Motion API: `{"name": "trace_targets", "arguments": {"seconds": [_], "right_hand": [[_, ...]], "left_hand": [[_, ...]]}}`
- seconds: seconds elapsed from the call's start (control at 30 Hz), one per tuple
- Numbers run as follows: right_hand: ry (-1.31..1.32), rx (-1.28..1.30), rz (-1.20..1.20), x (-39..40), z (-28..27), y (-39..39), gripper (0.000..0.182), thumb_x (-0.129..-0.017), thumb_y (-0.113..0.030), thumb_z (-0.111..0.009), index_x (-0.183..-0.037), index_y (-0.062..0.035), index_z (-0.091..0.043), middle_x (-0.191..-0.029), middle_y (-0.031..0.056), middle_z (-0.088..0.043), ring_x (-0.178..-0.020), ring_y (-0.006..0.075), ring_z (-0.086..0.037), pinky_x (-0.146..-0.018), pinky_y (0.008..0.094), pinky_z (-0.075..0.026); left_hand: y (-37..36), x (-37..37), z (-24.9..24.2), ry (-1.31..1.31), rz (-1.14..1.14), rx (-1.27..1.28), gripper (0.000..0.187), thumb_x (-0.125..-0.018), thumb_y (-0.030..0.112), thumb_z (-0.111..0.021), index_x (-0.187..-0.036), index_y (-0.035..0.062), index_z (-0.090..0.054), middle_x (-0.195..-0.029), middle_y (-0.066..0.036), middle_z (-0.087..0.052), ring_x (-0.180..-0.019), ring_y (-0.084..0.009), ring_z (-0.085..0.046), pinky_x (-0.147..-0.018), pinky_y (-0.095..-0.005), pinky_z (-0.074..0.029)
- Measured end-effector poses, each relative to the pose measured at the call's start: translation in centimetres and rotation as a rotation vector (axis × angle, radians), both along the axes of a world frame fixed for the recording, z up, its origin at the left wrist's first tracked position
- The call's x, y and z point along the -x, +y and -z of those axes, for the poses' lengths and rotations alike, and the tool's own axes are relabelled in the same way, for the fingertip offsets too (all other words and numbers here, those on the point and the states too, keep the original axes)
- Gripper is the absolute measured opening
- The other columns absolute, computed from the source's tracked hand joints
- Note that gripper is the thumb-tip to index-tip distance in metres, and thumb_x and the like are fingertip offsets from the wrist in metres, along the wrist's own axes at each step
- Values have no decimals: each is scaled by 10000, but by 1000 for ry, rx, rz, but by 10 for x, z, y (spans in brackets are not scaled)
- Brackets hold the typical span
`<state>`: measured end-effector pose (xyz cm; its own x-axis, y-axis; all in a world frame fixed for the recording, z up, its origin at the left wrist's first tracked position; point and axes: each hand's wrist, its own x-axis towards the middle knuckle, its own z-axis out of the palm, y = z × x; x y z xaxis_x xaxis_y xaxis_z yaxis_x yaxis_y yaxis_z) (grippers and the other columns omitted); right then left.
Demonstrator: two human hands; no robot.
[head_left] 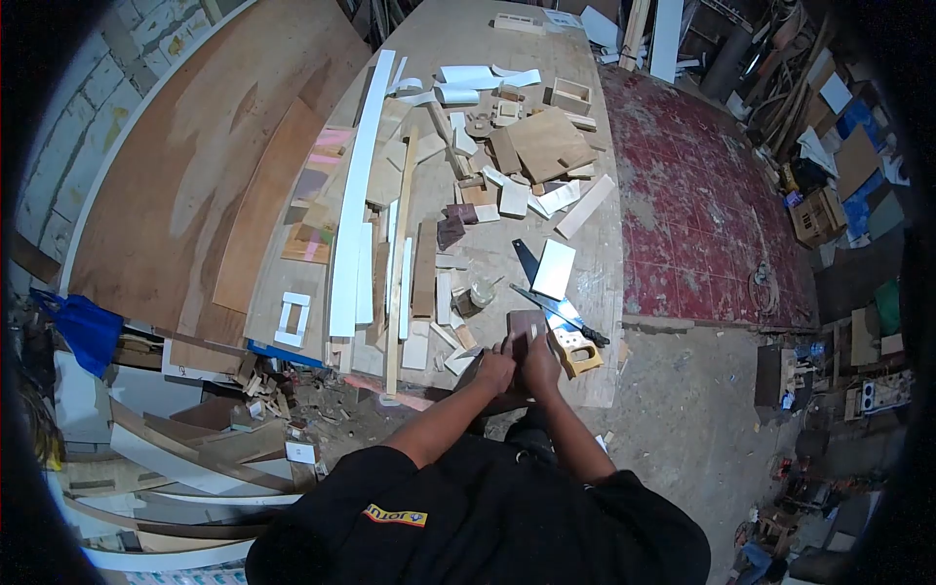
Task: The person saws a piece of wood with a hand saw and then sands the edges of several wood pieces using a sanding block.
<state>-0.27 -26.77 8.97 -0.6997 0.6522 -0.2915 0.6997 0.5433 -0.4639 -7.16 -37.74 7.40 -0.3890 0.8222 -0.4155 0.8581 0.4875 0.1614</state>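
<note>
A small dark brown wooden block is at the near edge of the workbench, in front of my body. My left hand is closed at the block's lower left side, its fingers against it. On the other side my right hand wraps round the block's lower right, thumb lying along it. My palms hide the lower part of the block. Just right of my right hand lies a handsaw with a light wooden handle. A black-handled tool crosses its blade, and a white rectangular board rests over it.
A clear jar stands left of the saw. Long white and bare wood strips run along the bench's left side. Many wood offcuts and a brown board are piled farther back. Large plywood sheets lean at left.
</note>
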Motion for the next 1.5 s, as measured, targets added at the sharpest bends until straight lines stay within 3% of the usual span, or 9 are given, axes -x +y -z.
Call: {"name": "trace_targets", "arguments": {"seconds": [0.33, 0.47, 0.57, 0.63, 0.73, 0.93, 1.07, 1.37, 1.5], "right_hand": [[20, -95, -25, 45, -13, 21, 428, -867, -125, -566, -1241, 6, -405, -942, 268, -680, -875, 455, -667, -728, 536, -525], [25, -61, -46, 71, -9, 39, 399, -849, -84, -555, -1207, 19, -411, -945, 291, -671, -885, 470, -660, -736, 541, -521], [94, -95, -47, 38, -11, 25, 360, -886, -156, -560, -1177, 27, -451, -922, 287, -676, -853, 482, -664, -723, 557, -515], [41, -127, -14, 5, -1, 12, 491, -884, -202, -598, -1267, 38, -408, -925, 274, -681, -832, 483, -667, -720, 553, -518], [-153, 34, 30, -30, -14, -7, 534, -892, -253, -607, -1290, 24, -383, -912, 271, -682, -833, 486, -666, -715, 550, -518], [117, -113, -86, 30, -17, 16, 454, -935, -218, -509, -1288, 33, -375, -852, 276, -678, -817, 474, -671, -685, 551, -515], [66, -75, -94, 80, 3, 44, 413, -843, -74, -542, -1218, 33, -407, -892, 299, -670, -842, 487, -662, -726, 560, -518], [8, 61, 14, -15, -32, -13, 347, -960, -229, -463, -1241, -30, -417, -991, 298, -658, -865, 487, -660, -729, 565, -511], [-6, -28, -114, -4, -21, -9, 346, -936, -223, -492, -1201, -11, -423, -944, 304, -660, -828, 476, -666, -696, 562, -512]], "left_hand": [[-5, -4, 24, 171, -8, -179, 462, -876, 184, -569, -1261, -70, -588, -1486, -232, -408, -1248, -370, -505, -1092, -532, -332], [-2, -1, 5, 83, 79, 50, 227, -846, 143, -548, -924, 18, -720, -897, -116, -709, -966, -313, -671, -1106, -550, -284], [0, 1, 5, -11, 134, 193, 361, -860, 147, -538, -1150, -35, -651, -1203, -201, -640, -1106, -335, -619, -1095, -568, -309], [-6, -9, 43, 190, -40, -241, 622, -857, 226, -618, -1393, -50, -470, -1538, -209, -344, -1304, -375, -471, -1100, -561, -318], [-5, -7, 28, 74, 0, -67, 753, -862, 222, -618, -1487, -57, -303, -1626, -190, -114, -1354, -385, -406, -1101, -556, -325], [-4, -4, 16, 72, 17, 36, 621, -877, 198, -529, -1423, -75, -414, -1581, -237, -222, -1336, -399, -417, -1109, -591, -296], [1, -3, 22, 26, 81, 246, 419, -859, 189, -563, -1194, -53, -635, -1228, -247, -628, -1308, -382, -471, -1141, -544, -262], [-5, -9, 42, 55, -76, -144, 502, -918, 203, -525, -1346, -59, -525, -1620, -187, -113, -1419, -383, -327, -1120, -550, -310], [-8, -6, 44, 10, -35, -97, 516, -916, 223, -540, -1347, -61, -521, -1608, -193, -153, -1398, -405, -344, -1123, -532, -317]]}}
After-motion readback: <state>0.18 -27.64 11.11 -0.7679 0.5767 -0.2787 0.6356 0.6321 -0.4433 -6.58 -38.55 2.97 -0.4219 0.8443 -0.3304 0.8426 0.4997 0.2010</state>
